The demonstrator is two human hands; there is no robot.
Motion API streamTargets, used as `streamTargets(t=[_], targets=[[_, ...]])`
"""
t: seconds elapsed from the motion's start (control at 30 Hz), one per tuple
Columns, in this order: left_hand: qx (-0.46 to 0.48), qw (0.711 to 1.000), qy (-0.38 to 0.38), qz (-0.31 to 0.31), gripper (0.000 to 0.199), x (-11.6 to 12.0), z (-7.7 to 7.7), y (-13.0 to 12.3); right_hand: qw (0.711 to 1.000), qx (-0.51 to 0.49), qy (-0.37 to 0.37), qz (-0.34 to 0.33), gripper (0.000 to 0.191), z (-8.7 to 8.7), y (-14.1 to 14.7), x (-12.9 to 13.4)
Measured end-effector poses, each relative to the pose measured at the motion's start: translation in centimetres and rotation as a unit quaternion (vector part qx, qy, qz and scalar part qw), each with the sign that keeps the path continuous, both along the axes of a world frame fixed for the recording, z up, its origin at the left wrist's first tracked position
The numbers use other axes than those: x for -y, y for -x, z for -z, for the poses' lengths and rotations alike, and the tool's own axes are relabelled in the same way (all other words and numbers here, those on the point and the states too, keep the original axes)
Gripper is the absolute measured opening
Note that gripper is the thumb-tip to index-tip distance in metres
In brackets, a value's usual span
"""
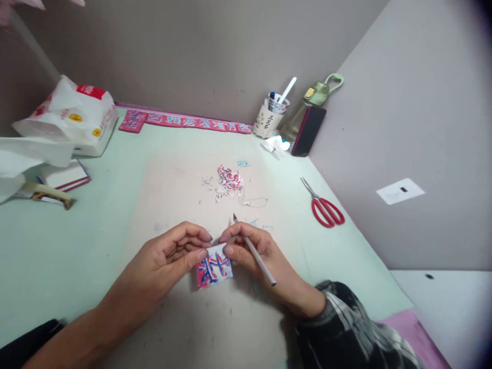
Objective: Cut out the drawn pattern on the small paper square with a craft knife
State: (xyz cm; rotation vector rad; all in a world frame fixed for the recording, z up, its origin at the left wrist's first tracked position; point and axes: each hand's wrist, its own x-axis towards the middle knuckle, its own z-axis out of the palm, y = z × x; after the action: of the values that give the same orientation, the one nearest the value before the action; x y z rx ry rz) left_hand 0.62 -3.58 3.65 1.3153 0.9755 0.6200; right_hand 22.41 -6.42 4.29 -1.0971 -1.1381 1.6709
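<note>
Left fingers (200, 253) and right fingers (232, 251) pinch carved block (214, 266) | knife (254, 253) above block: steady edges, shave lightly

Checked sleeve (349, 328) on the right, pretty comfy looking
Black, grey and white plaid there, plain dark cuff (34, 341) on the left

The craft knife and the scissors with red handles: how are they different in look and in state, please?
The craft knife is one slim, greyish rod with a small dark blade, while the scissors have two red loop handles. The knife is held in the right hand, while the scissors lie on the table, with no hand on them. Both point away from the person.
</note>
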Motion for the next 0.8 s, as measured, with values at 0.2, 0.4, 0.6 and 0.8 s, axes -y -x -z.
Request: streamTargets(t=[0.2,0.4,0.6,0.8], targets=[[0.012,1.000,0.005,0.017,0.015,-0.3,-0.2,0.1,0.995,-0.090,0.043,-0.022,0.021,0.0,0.0,0.1],[0.033,0.999,0.021,0.030,0.019,-0.5,-0.1,0.3,0.989,-0.127,0.064,-0.034,0.020,-0.2,0.0,0.0],[0.040,0.998,0.044,-0.017,0.033,-0.5,0.3,0.1,0.993,-0.111,0.044,0.024,0.020,0.2,0.2,-0.3],[0.056,0.996,0.067,-0.029,0.040,-0.4,1.0,0.4,0.995,-0.079,0.024,0.058,0.025,0.6,0.2,-0.5]])
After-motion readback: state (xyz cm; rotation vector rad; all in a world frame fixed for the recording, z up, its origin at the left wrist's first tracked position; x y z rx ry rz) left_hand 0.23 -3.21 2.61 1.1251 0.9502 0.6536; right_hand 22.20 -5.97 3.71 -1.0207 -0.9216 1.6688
